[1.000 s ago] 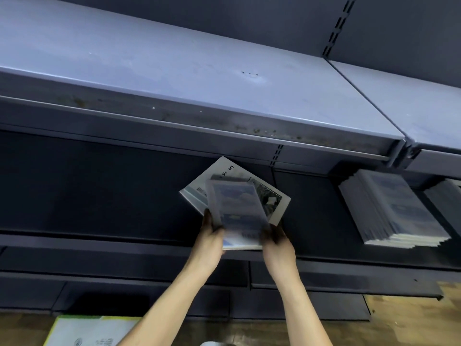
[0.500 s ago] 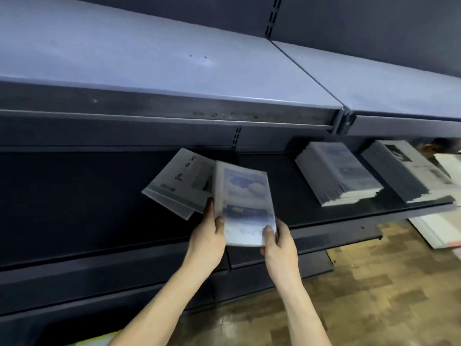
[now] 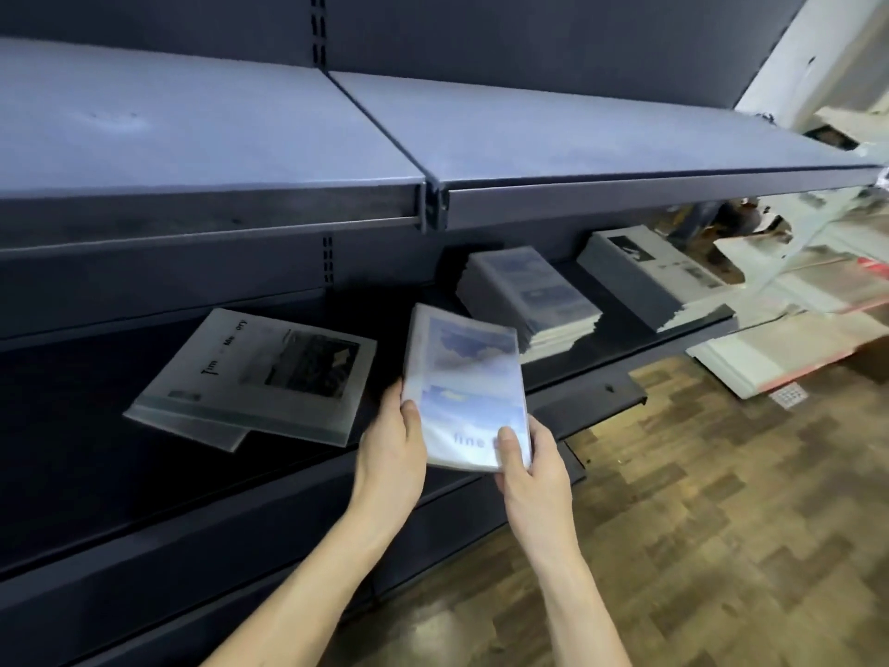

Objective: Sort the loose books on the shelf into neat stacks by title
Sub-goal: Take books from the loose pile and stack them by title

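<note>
Both hands hold a small bundle of sky-blue books [image 3: 469, 382] above the front of the dark middle shelf [image 3: 683, 337]. My left hand [image 3: 392, 445] grips its lower left edge and my right hand [image 3: 529, 466] its lower right corner. To the left, two white books with a black photo [image 3: 260, 377] lie loose and askew on the shelf. To the right stands a neat stack of the same sky-blue books [image 3: 529, 296]. Beyond it is a stack of the white books with a black photo [image 3: 654, 276].
An upper grey shelf [image 3: 529, 132] overhangs the book shelf. A lower shelf edge [image 3: 596, 397] juts out below. Wooden floor [image 3: 721, 522] lies to the right, with flat white and red boxes [image 3: 789, 349] on it and clutter behind.
The view has swung to the right, which brings both neat stacks into sight. The bundle in my hands has left the loose white books and now sits closer to the sky-blue stack.
</note>
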